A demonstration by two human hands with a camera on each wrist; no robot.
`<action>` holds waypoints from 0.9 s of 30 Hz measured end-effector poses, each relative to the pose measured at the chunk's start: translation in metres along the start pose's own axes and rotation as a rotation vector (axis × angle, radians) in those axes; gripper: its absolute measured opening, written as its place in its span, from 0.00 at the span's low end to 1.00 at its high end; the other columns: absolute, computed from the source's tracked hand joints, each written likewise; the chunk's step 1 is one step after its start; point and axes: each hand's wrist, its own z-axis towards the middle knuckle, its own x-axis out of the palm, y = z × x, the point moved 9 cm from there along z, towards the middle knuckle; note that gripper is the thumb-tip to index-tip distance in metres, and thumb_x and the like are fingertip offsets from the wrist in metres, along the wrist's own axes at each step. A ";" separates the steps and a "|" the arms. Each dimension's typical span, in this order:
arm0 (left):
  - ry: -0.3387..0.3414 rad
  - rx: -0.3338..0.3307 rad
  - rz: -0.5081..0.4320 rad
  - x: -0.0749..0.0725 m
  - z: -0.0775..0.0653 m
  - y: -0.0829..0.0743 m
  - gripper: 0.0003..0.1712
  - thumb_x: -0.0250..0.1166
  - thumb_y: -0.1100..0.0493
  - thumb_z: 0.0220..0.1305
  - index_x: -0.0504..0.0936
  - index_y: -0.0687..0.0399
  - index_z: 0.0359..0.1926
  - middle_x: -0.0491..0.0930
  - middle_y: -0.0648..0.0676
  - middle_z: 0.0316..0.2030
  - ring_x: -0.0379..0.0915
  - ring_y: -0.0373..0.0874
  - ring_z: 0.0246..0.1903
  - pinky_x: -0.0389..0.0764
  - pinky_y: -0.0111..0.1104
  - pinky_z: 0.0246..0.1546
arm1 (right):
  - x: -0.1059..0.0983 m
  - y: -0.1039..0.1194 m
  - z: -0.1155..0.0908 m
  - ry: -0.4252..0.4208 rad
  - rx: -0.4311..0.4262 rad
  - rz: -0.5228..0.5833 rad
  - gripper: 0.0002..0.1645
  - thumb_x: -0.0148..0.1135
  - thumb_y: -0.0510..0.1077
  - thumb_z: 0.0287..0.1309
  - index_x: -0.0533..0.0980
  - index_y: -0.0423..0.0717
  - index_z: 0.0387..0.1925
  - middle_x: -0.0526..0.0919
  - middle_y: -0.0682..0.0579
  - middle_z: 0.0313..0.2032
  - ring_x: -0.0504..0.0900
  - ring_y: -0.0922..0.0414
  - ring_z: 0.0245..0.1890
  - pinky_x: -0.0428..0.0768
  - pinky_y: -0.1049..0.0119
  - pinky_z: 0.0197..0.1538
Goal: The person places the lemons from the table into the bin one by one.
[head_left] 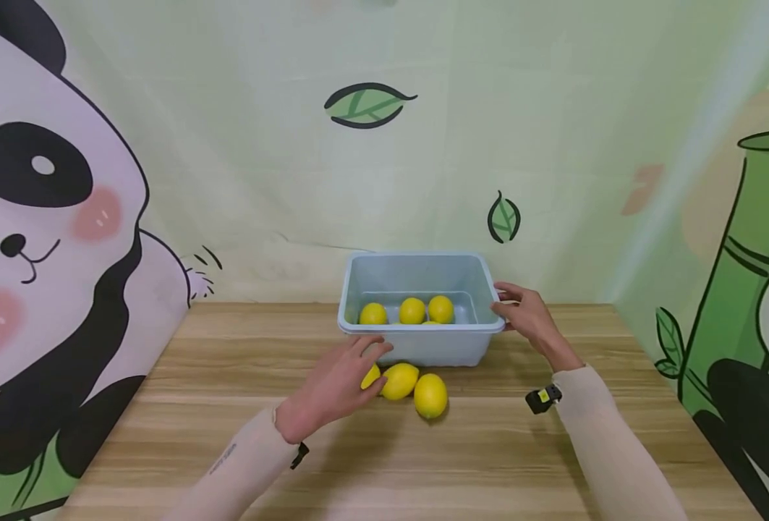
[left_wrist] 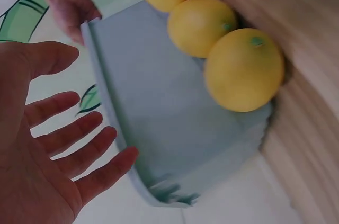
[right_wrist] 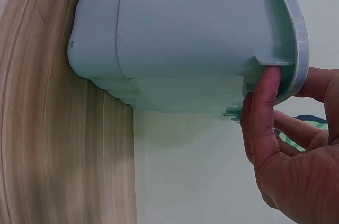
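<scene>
A light blue plastic bin (head_left: 423,347) stands on the table with several yellow lemons (head_left: 412,310) inside. My right hand (head_left: 526,315) grips the bin's right rim, fingers under the lip and thumb over it, as the right wrist view shows. In front of the bin lie three more lemons (head_left: 430,396) in a row. My left hand (head_left: 335,383) is over the leftmost of these and partly covers it in the head view. Its fingers (left_wrist: 100,173) are spread and relaxed in the left wrist view, with nothing held, beside the bin's front rim.
The wooden table (head_left: 241,362) runs back to a wall covering (head_left: 260,145) printed with pandas, leaves and bamboo, close behind the bin. Each wrist carries a small black camera (head_left: 543,398) on a strap.
</scene>
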 end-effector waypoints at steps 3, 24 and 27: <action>0.034 -0.007 -0.009 0.011 -0.006 0.004 0.29 0.68 0.49 0.61 0.74 0.51 0.61 0.75 0.54 0.59 0.75 0.49 0.56 0.83 0.41 0.52 | 0.000 0.000 0.000 -0.002 0.004 0.002 0.34 0.55 0.41 0.67 0.60 0.43 0.73 0.69 0.35 0.64 0.75 0.40 0.59 0.87 0.62 0.42; 0.185 -0.071 -0.071 0.068 -0.015 0.028 0.32 0.68 0.50 0.60 0.73 0.54 0.64 0.73 0.58 0.62 0.69 0.56 0.61 0.81 0.52 0.52 | 0.001 -0.001 0.000 -0.005 0.007 -0.003 0.34 0.55 0.42 0.67 0.60 0.43 0.73 0.69 0.35 0.64 0.76 0.40 0.59 0.87 0.62 0.42; 0.191 -0.060 -0.073 0.073 -0.016 0.030 0.30 0.69 0.51 0.60 0.75 0.55 0.62 0.75 0.59 0.61 0.71 0.57 0.60 0.80 0.52 0.54 | 0.001 -0.001 0.000 -0.004 0.007 -0.001 0.35 0.56 0.42 0.67 0.61 0.44 0.73 0.69 0.35 0.65 0.76 0.41 0.60 0.87 0.62 0.43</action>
